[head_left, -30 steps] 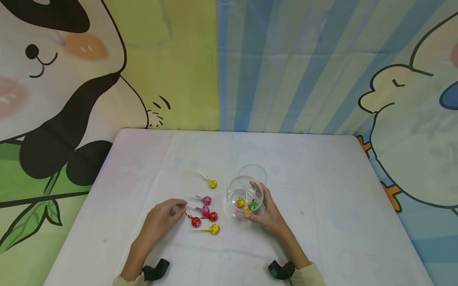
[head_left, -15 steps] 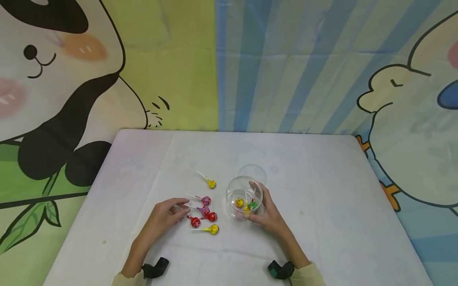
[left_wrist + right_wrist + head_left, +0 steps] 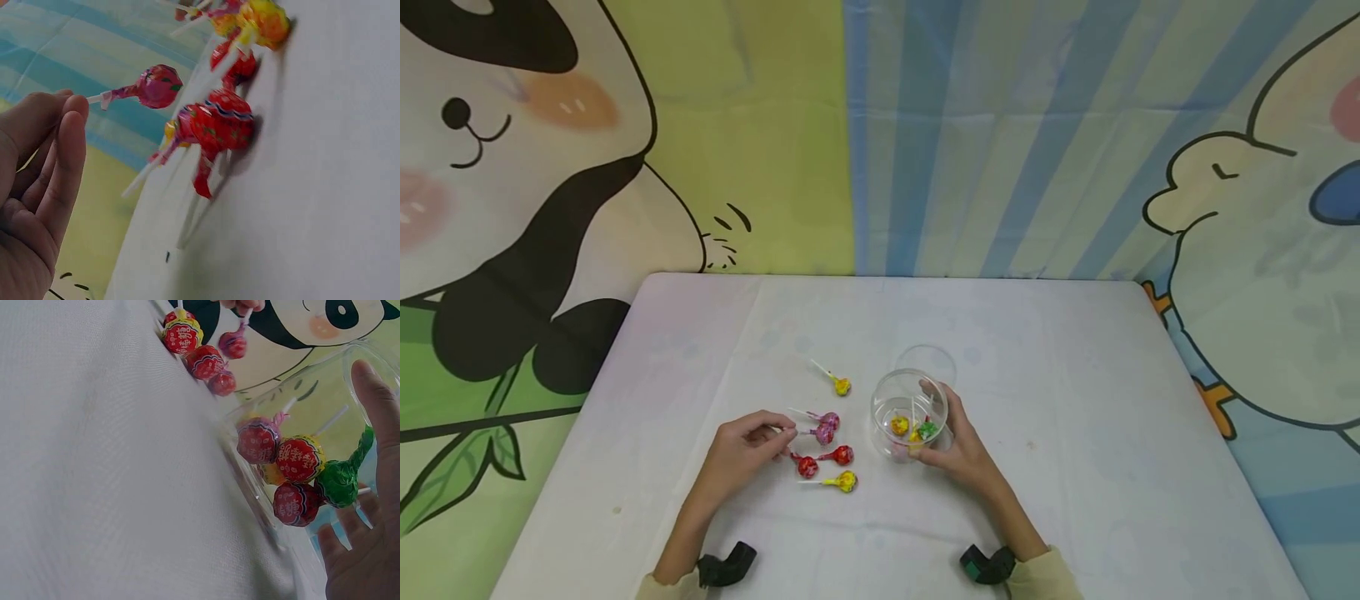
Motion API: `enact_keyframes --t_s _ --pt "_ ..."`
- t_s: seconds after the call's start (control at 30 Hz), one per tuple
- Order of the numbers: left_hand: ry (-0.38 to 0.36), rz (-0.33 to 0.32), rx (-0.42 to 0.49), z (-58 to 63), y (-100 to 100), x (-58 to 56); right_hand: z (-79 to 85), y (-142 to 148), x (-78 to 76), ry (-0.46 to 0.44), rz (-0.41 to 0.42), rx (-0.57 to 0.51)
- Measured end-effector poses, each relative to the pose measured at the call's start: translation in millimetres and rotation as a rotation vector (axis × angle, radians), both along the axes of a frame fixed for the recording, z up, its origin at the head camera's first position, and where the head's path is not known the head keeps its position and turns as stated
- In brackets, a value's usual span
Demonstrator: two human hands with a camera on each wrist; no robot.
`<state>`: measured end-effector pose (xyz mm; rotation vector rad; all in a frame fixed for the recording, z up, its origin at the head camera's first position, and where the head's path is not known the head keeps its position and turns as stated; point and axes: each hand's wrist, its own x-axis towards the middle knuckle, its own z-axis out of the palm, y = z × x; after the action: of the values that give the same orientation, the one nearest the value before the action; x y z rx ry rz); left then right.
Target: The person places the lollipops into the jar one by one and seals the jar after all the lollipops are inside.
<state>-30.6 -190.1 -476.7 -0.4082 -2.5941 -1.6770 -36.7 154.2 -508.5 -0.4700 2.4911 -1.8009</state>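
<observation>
Behind everything there is a large printed cloth backdrop (image 3: 925, 133), with cartoon animals and blue stripes. Before it stands a wide table covered with white cloth (image 3: 1075, 375).

The person's right hand (image 3: 961, 442) holds a round transparent jar (image 3: 876, 410) from its side, with thumb and fingers around the wall. The left hand (image 3: 745, 454) pinches the white stick of a pink-purple wrapped lollipop (image 3: 159, 86); this lollipop is lifted above the table, to the left of the jar. Just behind the jar lies a flat, clear round disc (image 3: 927, 356). Each wrist wears a small black device (image 3: 727, 565).

Inside the jar are several wrapped lollipops, among them a green one (image 3: 337, 483). On the table, also left of the jar, lie one purple lollipop (image 3: 830, 420), two red lollipops (image 3: 807, 467) near the left hand, one yellow lollipop (image 3: 847, 481) nearest to the person, and another yellow lollipop (image 3: 842, 386) farther away, apart from the rest.
</observation>
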Motion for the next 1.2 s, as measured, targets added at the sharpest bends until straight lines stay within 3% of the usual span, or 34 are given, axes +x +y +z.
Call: enact_keyframes --t_s 0.1,0.23,0.37,0.53,0.63,0.77,0.87,0.97,1.07,1.2 --pt "0.023 -0.009 0.105 14.1 5 -0.8 0.7 0 -0.2 0.000 -0.003 0.011" --pt "0.050 -0.051 0.177 33.8 21 -3.7 3.1 1 0.7 -0.018 -0.021 0.021" --pt "0.118 -0.109 0.147 50.8 47 -8.4 3.5 2 1.6 -0.034 -0.035 0.011" --pt "0.269 -0.165 0.034 63.5 80 -15.1 0.9 1 1.6 -0.034 -0.031 -0.005" --pt "0.328 -0.186 -0.004 67.9 91 -17.7 -0.4 0 1.5 -0.031 -0.021 0.005" --pt "0.368 -0.181 0.018 74.7 96 -20.0 0.1 -2 1.3 -0.023 -0.012 0.016" --pt "0.321 -0.181 0.060 78.9 100 -22.5 0.2 -2 1.6 -0.008 -0.015 0.018" --pt "0.228 -0.175 0.067 79.7 107 -24.4 -0.4 -1 1.2 -0.001 -0.009 0.007" --pt "0.157 -0.160 0.016 76.4 118 -25.6 -1.4 0 0.3 -0.006 0.000 -0.005" --pt "0.143 -0.162 -0.099 71.1 135 -25.2 -2.4 1 -0.6 0.012 0.015 -0.005"
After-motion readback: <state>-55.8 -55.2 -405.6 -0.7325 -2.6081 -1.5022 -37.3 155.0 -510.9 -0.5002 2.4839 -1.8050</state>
